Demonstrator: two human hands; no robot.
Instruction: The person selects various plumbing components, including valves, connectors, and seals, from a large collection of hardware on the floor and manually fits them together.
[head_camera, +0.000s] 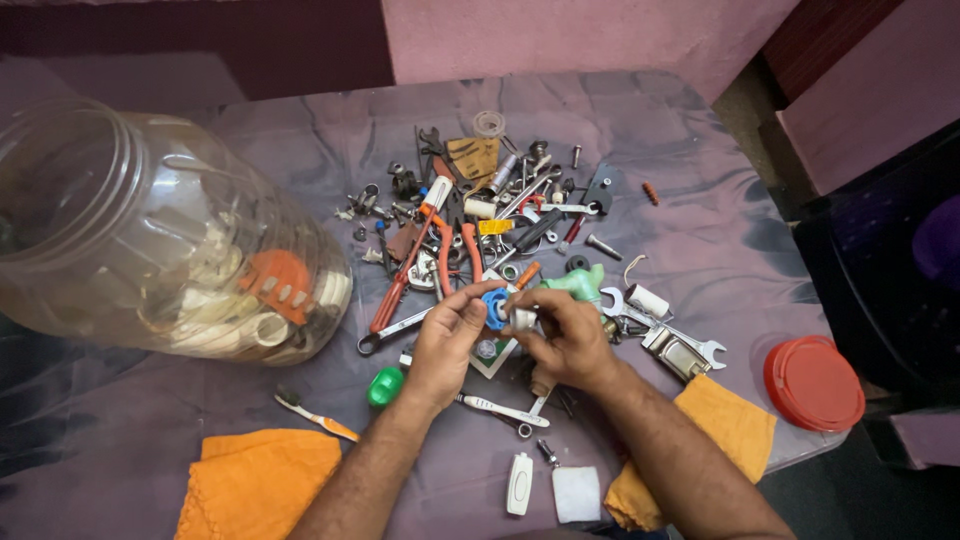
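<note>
While the left hand pinches a blue plastic fitting, the right hand grips a small metal part touching it, above tool clutter on the surface

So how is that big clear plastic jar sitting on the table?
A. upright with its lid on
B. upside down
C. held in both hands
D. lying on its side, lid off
D: the jar lies on its side left of the tool pile, its mouth open, while the red lid rests apart at the table's right edge.
</note>
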